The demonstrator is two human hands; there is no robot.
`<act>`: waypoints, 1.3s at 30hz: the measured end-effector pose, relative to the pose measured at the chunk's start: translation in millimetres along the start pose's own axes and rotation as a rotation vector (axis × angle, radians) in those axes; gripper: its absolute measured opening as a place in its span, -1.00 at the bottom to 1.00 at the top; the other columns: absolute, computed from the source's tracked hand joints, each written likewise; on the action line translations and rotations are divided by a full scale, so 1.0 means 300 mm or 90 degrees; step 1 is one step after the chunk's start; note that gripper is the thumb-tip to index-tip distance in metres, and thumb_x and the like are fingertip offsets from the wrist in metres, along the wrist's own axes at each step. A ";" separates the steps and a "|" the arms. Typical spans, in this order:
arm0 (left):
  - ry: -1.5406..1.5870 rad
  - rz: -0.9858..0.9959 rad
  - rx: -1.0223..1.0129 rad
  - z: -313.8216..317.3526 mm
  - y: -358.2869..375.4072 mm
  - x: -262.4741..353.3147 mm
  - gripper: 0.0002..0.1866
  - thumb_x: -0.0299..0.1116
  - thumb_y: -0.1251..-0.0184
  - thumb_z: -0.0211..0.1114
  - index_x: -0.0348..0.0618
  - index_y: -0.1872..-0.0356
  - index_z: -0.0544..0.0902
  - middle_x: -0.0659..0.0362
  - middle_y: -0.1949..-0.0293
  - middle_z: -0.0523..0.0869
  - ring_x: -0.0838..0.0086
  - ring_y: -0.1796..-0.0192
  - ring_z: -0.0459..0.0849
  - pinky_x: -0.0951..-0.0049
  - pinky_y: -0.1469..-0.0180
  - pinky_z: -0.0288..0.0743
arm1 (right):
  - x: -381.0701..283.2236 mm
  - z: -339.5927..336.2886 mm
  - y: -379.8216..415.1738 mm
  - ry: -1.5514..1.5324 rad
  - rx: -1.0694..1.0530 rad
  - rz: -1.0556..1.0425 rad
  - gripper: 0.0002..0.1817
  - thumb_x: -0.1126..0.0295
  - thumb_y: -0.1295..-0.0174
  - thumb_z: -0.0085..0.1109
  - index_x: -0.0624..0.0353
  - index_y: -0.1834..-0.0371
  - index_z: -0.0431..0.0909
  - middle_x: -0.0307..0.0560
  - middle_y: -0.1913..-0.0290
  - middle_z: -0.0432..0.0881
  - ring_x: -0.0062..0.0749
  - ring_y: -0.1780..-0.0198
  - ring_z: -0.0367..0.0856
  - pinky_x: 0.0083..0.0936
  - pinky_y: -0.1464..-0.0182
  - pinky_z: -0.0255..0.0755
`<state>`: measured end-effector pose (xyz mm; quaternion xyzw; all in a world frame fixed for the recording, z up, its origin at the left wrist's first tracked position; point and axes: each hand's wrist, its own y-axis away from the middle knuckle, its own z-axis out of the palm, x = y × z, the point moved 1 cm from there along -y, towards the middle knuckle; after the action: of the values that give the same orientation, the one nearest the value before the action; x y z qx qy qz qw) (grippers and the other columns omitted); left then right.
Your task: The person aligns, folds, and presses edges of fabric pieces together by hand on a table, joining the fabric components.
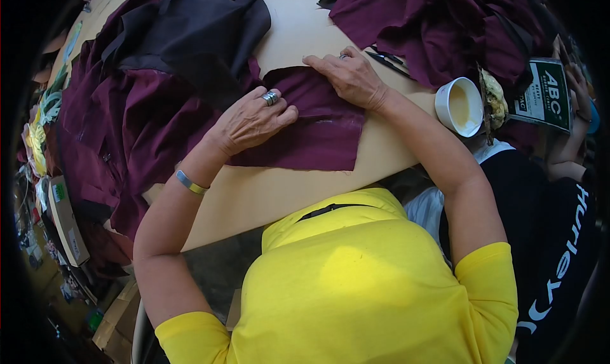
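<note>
A maroon piece of cloth [318,141] lies on the table in front of me, with a short slit or seam line with pale marks near its middle. My left hand [257,119], wearing rings, is closed on its left part, fingers bent and thumb pressed inward. At the upper edge of the cloth, my right hand [352,78] has its fingers curled down and its thumb reaching left; the fingertips are partly hidden. A dark cloth [190,33] and more maroon fabric [140,110] lie bunched beyond and beside my left hand.
Dark scissors or snips [387,62] lie past my right hand. A white bowl of pale liquid [460,107] stands near the right table edge, beside an ABC packet [545,94]. More maroon fabric [406,27] is heaped behind. Another person in black sits at the right.
</note>
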<state>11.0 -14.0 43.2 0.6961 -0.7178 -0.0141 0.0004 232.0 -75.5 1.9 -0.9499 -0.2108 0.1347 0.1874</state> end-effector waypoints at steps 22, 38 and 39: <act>-0.018 0.023 -0.044 -0.023 0.039 -0.037 -0.90 -0.36 -0.16 0.07 -0.06 0.31 0.41 0.24 0.32 0.46 0.44 0.12 0.46 0.49 0.05 0.34 | -0.003 -0.004 -0.006 -0.042 0.029 0.010 -0.55 0.52 -0.11 -0.02 -0.02 -0.12 0.40 -0.25 0.46 0.48 -0.42 0.45 0.50 -0.49 0.22 0.33; -0.044 -0.008 -0.042 -0.029 0.110 -0.056 -0.87 -0.37 -0.17 0.07 -0.03 0.24 0.45 0.26 0.34 0.48 0.46 0.11 0.44 0.46 0.08 0.33 | -0.015 -0.011 -0.003 -0.047 0.030 0.014 -0.59 0.51 -0.15 -0.02 -0.03 -0.11 0.39 -0.25 0.46 0.48 -0.41 0.45 0.50 -0.52 0.20 0.31; -0.052 -0.009 -0.034 -0.026 0.108 -0.061 -0.87 -0.37 -0.17 0.07 -0.03 0.25 0.44 0.26 0.35 0.48 0.46 0.12 0.44 0.46 0.09 0.32 | -0.008 -0.014 -0.011 -0.040 0.027 0.010 -0.59 0.51 -0.16 -0.02 -0.03 -0.11 0.39 -0.25 0.46 0.48 -0.41 0.45 0.50 -0.52 0.20 0.31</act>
<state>-20.7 5.0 52.1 0.6998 -0.7116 -0.0617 -0.0103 230.1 -75.2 7.4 -0.9426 -0.2059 0.1705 0.1999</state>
